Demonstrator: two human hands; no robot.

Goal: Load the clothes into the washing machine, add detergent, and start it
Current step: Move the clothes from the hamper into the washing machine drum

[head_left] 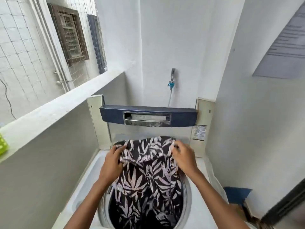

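A black garment with a white leaf print (148, 176) hangs over the round opening of a white top-loading washing machine (85, 177), its lower part down inside the drum. My left hand (112, 164) grips the garment's upper left edge. My right hand (183, 157) pinches its upper right edge. Both hands hold it spread above the drum. The machine's lid (148, 115) stands raised at the back, dark blue rim with a silver handle recess. No detergent is in sight.
A low grey parapet wall (54, 113) runs along the left, with a green dotted object (3, 142) on its ledge. White walls close in behind and right. A tap with a blue hose fitting (171, 83) sits above the lid. A blue object (236, 195) lies at the right.
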